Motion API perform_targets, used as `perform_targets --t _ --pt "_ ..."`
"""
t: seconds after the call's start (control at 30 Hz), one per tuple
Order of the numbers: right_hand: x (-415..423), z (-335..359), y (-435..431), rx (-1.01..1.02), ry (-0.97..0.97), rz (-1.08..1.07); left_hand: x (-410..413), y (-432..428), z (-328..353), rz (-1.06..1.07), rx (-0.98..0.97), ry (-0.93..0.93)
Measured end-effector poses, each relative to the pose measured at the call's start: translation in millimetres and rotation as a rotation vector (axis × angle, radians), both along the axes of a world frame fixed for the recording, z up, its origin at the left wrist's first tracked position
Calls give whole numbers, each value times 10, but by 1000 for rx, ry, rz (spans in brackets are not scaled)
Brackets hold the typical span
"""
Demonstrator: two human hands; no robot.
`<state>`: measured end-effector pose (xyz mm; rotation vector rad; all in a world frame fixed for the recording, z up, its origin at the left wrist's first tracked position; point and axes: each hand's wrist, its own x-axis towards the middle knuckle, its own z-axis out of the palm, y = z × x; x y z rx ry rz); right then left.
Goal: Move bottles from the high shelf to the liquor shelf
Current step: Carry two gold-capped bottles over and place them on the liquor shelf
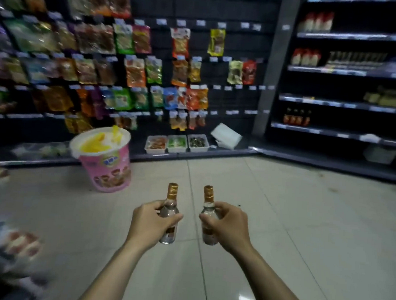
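I hold two small clear glass bottles with gold screw caps, both upright, in front of me over the tiled floor. My left hand (152,221) grips the left bottle (171,202) around its body. My right hand (228,224) grips the right bottle (208,201) the same way. The two bottles are a hand's width apart and do not touch. Ahead on the right stands a dark shelving unit (339,104) with a few rows of bottles (297,117) and much bare shelf space.
A wall of hanging snack packets (137,72) fills the left and centre. A big pink display tub (103,158) stands on the floor ahead left. Three white trays (177,144) and a white box (225,135) sit on the bottom ledge. Blurred goods lie at the near left (12,243).
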<state>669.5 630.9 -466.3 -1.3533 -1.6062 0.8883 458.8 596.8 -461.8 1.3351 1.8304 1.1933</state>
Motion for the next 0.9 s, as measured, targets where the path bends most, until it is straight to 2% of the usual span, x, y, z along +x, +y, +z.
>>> perform_targets --t 0.27,0.53,0.9 --pt "1006 -122 2017 -26 -85 -230 1029 2358 -405 -228 -8 -91" --pt "2232 -188 3581 -60 -7 -435 2221 4332 -371 -456 -26 -83" --pt "4402 -280 6156 -14 -13 -492 4414 7062 -300 -475 -5 -84"
